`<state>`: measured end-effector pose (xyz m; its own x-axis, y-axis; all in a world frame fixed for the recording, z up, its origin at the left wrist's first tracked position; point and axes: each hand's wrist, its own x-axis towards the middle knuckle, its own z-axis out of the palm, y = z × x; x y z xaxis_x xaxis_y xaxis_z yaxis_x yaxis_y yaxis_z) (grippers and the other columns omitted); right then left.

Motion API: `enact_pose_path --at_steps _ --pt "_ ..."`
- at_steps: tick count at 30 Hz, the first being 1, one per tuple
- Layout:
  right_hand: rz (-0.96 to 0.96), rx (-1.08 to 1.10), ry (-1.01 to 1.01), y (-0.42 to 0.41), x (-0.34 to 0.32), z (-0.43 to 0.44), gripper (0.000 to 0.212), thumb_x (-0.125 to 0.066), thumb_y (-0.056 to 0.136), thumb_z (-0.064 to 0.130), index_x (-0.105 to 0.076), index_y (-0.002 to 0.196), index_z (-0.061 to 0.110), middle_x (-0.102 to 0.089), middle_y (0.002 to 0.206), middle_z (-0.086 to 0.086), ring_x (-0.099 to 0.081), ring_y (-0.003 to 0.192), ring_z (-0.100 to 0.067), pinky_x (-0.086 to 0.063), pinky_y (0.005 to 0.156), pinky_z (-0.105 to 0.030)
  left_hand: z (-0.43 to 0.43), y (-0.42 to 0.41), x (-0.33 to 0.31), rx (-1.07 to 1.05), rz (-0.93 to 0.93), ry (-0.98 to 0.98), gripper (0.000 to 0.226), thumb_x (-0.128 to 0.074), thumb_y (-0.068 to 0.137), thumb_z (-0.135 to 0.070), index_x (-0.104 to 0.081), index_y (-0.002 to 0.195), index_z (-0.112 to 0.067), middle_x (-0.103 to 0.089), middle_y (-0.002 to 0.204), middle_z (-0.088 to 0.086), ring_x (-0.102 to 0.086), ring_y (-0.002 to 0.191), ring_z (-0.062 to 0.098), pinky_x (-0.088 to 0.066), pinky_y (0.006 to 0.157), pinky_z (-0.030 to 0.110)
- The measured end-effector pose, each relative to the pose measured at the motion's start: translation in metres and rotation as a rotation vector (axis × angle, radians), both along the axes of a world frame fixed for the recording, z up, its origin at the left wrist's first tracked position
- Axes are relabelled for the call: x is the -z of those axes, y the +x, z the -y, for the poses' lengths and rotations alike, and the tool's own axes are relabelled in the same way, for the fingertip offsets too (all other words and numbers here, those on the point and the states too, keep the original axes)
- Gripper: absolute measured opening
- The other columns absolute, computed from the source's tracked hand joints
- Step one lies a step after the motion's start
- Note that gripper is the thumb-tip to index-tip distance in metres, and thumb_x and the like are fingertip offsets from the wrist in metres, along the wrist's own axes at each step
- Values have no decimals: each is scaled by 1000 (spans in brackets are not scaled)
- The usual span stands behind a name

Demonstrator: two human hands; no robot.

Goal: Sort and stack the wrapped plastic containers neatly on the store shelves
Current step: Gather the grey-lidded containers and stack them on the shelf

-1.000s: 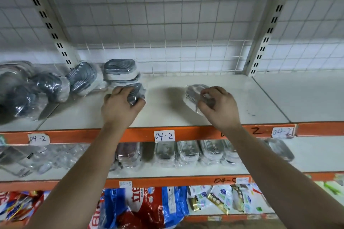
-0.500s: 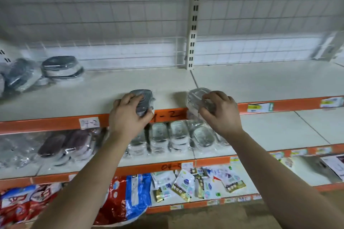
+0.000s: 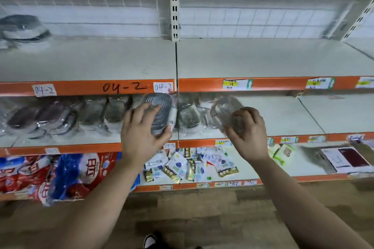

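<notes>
Grey ribbed container, clear crinkled container

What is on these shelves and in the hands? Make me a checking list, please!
Surface: top shelf, white, mostly bare, orange edge marked 04-2.
Job's things: grey-lidded container and clear container, both held; row of wrapped containers on middle shelf; container stack far left on top shelf.
Clutter: small packets and red and blue bags on lower shelf.
Hands: left hand grips the grey-lidded container; right hand grips the clear one.
Cables: nothing seen.
Surroundings: wire grid backing, wooden floor.
</notes>
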<state>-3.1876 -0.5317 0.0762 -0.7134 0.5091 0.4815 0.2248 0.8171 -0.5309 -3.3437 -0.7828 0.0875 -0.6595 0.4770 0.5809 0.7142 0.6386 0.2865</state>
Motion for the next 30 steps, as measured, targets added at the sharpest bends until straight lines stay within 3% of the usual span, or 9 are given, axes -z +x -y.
enact_pose_path --at_steps 7,15,18,23,27,30 --pt "156 53 -144 -10 65 -23 47 -54 75 45 -64 104 10 -57 111 -10 -57 95 -36 -49 83 -44 -30 6 53 39 119 -103 61 -50 86 -57 -64 126 -13 -57 132 9 -50 117 34 -40 94 39" --pt "238 97 -211 -63 142 -59 50 -55 72 53 -66 100 13 -60 107 -5 -61 90 -31 -52 77 -40 -72 -24 130 90 168 -52 55 -53 89 -53 -66 124 -13 -57 131 8 -50 118 35 -45 95 47" --pt "228 109 -191 -90 162 -74 55 -51 73 52 -67 104 10 -60 110 -9 -61 92 -35 -52 80 -41 -84 -42 151 104 124 -11 52 -59 89 -49 -68 122 -11 -58 130 10 -53 116 37 -44 97 48" --pt "257 110 -118 -145 184 -93 45 -54 79 43 -69 105 9 -60 113 -13 -60 94 -40 -53 85 -44 -99 -66 170 112 123 39 50 -64 86 -44 -67 124 -11 -58 132 11 -51 119 39 -43 99 50" --pt "331 117 -17 -174 200 -106 33 -63 88 35 -69 103 6 -59 114 -14 -58 91 -42 -49 86 -43 -106 -77 177 132 128 49 50 -64 85 -44 -67 125 -13 -57 133 10 -51 120 37 -38 103 44" --pt "416 114 75 -186 204 -110 31 -59 94 36 -68 104 8 -56 119 -14 -55 92 -40 -45 88 -43 -110 -81 177 168 134 51 50 -64 85 -43 -67 124 -12 -57 132 11 -51 120 36 -34 104 39"
